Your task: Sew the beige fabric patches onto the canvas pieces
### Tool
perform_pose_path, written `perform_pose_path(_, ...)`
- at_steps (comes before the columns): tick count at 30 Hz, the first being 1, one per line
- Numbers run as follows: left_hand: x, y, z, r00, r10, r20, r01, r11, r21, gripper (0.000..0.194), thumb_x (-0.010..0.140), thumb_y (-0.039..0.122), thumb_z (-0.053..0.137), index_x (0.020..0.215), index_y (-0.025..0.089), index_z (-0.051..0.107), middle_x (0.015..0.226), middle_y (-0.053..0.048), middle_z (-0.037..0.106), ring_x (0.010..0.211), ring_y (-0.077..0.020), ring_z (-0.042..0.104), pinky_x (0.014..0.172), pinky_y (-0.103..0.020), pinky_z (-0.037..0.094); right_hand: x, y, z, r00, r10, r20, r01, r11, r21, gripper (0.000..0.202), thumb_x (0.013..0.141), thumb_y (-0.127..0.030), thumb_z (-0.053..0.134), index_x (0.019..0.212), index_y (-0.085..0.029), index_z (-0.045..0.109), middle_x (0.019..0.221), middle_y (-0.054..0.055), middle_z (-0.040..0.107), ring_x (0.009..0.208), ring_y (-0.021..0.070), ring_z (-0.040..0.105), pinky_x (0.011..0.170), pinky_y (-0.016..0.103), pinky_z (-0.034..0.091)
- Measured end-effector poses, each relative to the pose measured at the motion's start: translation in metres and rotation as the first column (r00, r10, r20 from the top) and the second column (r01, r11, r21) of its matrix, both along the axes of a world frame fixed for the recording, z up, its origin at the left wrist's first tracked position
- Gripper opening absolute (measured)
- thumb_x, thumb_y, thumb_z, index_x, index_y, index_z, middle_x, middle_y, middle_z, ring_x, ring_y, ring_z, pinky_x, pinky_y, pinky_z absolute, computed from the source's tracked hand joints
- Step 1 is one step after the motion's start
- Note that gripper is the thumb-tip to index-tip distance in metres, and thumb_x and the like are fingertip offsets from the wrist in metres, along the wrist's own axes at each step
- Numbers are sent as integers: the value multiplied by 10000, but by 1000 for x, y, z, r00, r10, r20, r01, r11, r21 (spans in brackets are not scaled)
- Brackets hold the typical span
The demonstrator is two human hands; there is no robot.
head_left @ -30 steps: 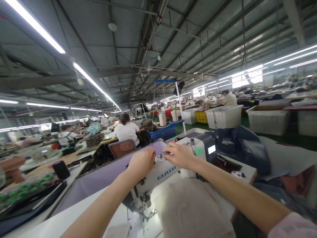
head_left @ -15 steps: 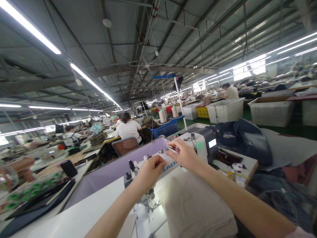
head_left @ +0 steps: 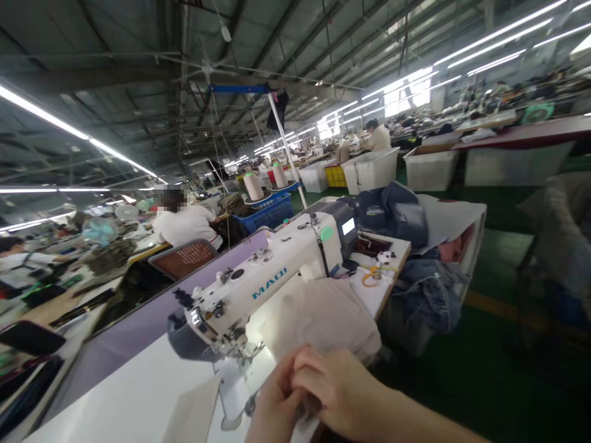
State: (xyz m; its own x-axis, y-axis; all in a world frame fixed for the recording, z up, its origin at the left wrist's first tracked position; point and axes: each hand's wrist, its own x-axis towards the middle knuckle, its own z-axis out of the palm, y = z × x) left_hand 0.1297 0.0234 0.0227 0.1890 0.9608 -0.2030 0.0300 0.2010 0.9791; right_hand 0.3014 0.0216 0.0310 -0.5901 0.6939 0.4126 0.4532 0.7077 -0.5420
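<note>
Low in the view, my left hand (head_left: 276, 400) and my right hand (head_left: 344, 391) meet in front of the sewing machine (head_left: 263, 277). Both have their fingers curled and pressed together, the fingertips touching or nearly so. Whatever lies between them is hidden or too small to make out. Just beyond them a beige cloth (head_left: 318, 314) lies bunched under the machine's arm and over the table edge. The needle area (head_left: 242, 344), lit by a lamp, is to the left of my hands. A flat pale piece (head_left: 194, 412) rests on the white table at the lower left.
Orange-handled scissors (head_left: 370, 277) lie on the table's right end. Dark fabric (head_left: 388, 215) and denim (head_left: 427, 295) are heaped at the right. Thread cones (head_left: 253, 186) stand behind the machine, near a blue basket (head_left: 268, 212). A person in white (head_left: 187, 224) sits ahead.
Both hands have come down from the top of the machine to in front of the beige cloth and drawn together. The camera view has turned right and downward.
</note>
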Motion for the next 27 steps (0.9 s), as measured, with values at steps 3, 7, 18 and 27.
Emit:
perform_pose_path(3,3,-17,-6,999,4,52,-4,1000,4,686,613,429,881,1229,192,692,1153,-122,738,1115,-324,673,893,-359,544,2,-7,-4,986,-19,-167,-6,989,-147,126,818,-169,640,937,-201,669,1009,62,705,841,216,662,718,297,485)
perform_pose_path(7,-6,-34,-7,997,-6,-80,7,1000,15,729,713,576,806,1302,184,632,1068,-127,737,798,-249,715,728,-362,575,-2,-2,-14,843,-299,-448,-2,830,-558,144,865,-347,634,884,-222,703,771,10,697,717,195,638,661,280,480)
perform_pose_path(18,-77,10,-20,438,489,-754,-138,866,481,191,842,98,554,904,155,726,966,-111,664,960,-259,662,950,-426,519,-34,6,-26,828,-330,-453,-82,729,-680,399,880,-489,582,1044,-171,760,711,23,683,665,189,625,651,282,483)
perform_pose_path(27,-80,-26,-20,552,398,-733,-48,893,448,194,859,282,640,994,203,754,981,-87,672,851,-246,664,824,-407,558,-42,7,-27,845,-331,-419,-72,707,-703,430,873,-514,617,1046,-157,784,578,-20,555,586,164,549,586,266,457)
